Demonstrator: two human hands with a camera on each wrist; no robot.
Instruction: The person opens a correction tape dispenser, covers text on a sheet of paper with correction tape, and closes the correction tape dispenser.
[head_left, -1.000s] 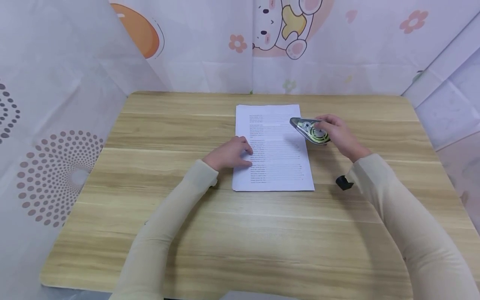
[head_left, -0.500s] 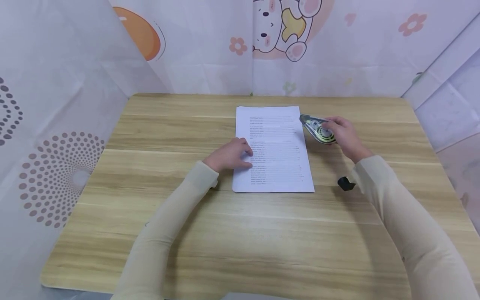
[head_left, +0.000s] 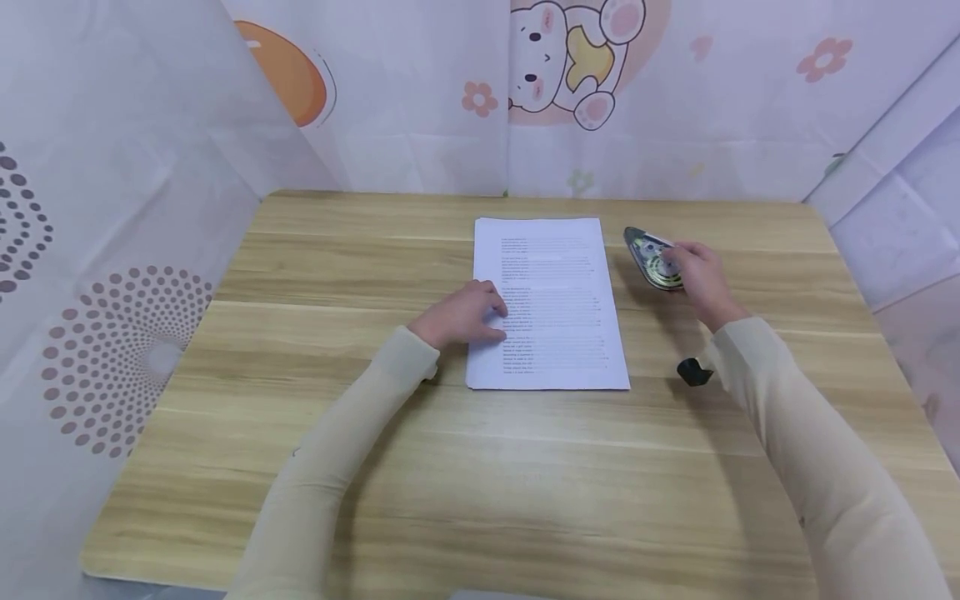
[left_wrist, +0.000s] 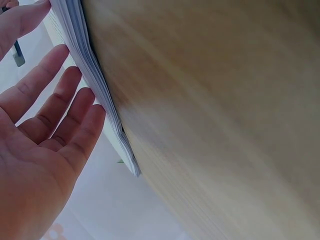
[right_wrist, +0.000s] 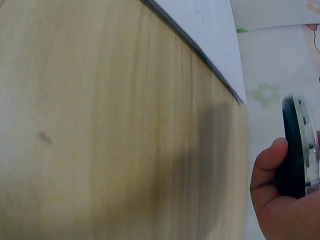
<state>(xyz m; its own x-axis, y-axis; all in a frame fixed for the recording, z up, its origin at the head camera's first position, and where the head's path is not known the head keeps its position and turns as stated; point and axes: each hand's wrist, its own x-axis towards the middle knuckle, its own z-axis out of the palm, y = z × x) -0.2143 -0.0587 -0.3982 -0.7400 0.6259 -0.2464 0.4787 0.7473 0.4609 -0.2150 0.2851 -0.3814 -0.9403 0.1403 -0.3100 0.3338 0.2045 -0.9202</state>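
A stack of printed paper [head_left: 555, 350] lies on the wooden table, its thick edge showing in the left wrist view. My left hand [head_left: 463, 315] rests at the stack's left edge, the fingers [left_wrist: 75, 117] loosely extended against it. My right hand [head_left: 701, 279] grips a teardrop-shaped correction tape [head_left: 654, 260] with a clear case and green markings. The correction tape is held above the table, right of the stack and apart from it. In the right wrist view, the correction tape [right_wrist: 297, 155] appears edge-on with its dark side showing, partly cut off by the frame.
The wooden table [head_left: 525, 475] reaches back to a white curtain [head_left: 412, 100] with cartoon prints. Another dotted sheet [head_left: 161, 354] hangs along the left side. A small black piece [head_left: 694, 372] sits at the right cuff.
My right hand has moved to the right with the correction tape, from over the paper's right edge to beside it. My left hand stays at the stack. The head view has tilted slightly upward.
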